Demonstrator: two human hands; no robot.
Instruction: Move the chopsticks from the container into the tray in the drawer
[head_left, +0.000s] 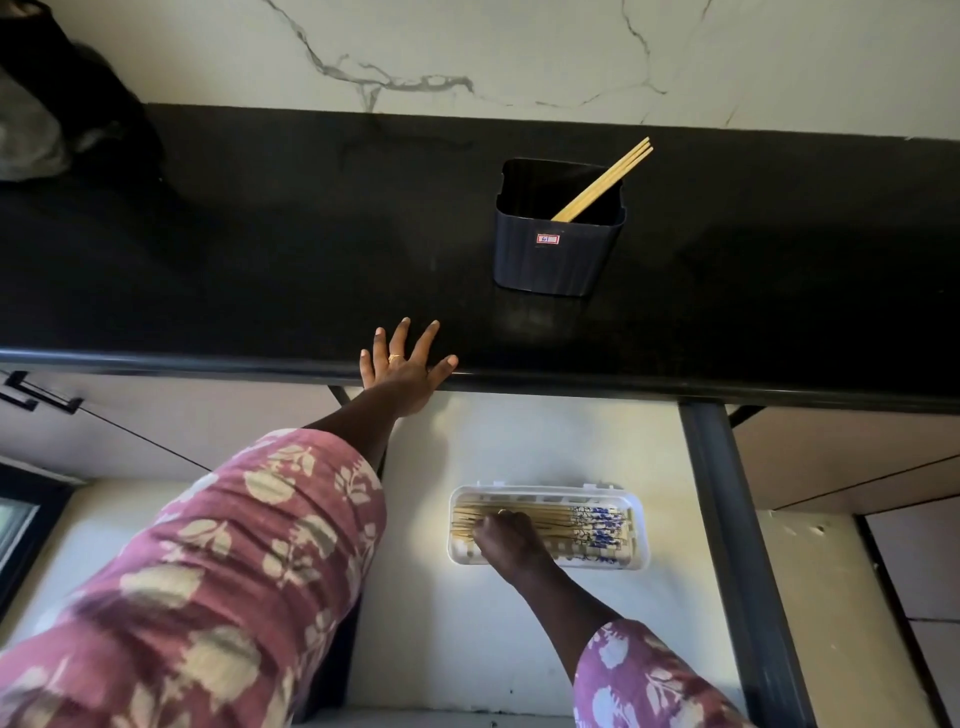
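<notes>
Right hand (506, 538) is down in the open drawer (519, 649), curled over the near-left part of the white tray (636, 530), fingers bunched on the pile of chopsticks (587, 525) lying lengthwise in it; the grip looks narrow and pinched, but whether it is holding a stick or only nudging the pile straight, I cannot tell from here. Left hand (402, 371) is up on the near edge of the black surface (260, 260), fingers spread wide and flat, holding nothing, bracing the body while the other arm reaches low. Far and to the right of that hand stands the dark container (558, 249), upright, well apart from both hands, with a last few plain chopsticks in the container (605, 179) leaning against its far-right corner and sticking out past the rim. So most of the load appears to be in the tray and a small bunch is left to fetch. Now the risks: those leaning sticks sit high and off to one side, so a careless grab at the tips could tip the light container or flick one off onto the surface or down behind the drawer. In the tray, the pile looks full, and sticks laid across rather than along the others could ride up over the low rim. And the surface edge overhangs the drawer, so a hand rising fast from the tray could knock it.
</notes>
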